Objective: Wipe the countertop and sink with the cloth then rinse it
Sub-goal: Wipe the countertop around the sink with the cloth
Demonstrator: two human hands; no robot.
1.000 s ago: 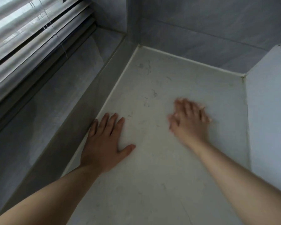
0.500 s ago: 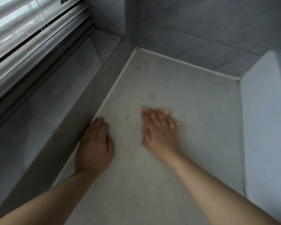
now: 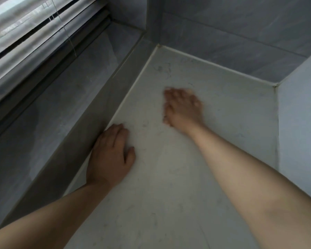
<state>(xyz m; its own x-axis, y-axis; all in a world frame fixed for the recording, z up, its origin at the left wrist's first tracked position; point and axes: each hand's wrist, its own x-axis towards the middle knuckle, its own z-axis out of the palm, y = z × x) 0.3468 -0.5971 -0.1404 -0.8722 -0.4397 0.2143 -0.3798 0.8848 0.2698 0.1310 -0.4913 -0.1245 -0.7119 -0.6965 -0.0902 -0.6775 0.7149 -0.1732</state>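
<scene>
The white marbled countertop (image 3: pixel 169 203) carries faint dark smudges and hairs near its far corner. My right hand (image 3: pixel 183 110) lies palm down on the middle of it and is motion-blurred. No cloth shows around that hand; whether one lies under the palm is hidden. My left hand (image 3: pixel 109 155) rests on the counter's left edge against the raised ledge, fingers loosely bent, thumb on the surface, holding nothing. No sink is in view.
A grey window ledge (image 3: pixel 61 114) runs along the left, one step above the counter, with slatted blinds (image 3: pixel 25 24) over it. Grey tiled wall (image 3: pixel 232 42) closes the back. A pale upright panel (image 3: pixel 298 123) bounds the counter on the right.
My right hand swept left across the counter, then pushed a little farther toward the back corner. My left hand slid back along the ledge and its fingers bent from flat.
</scene>
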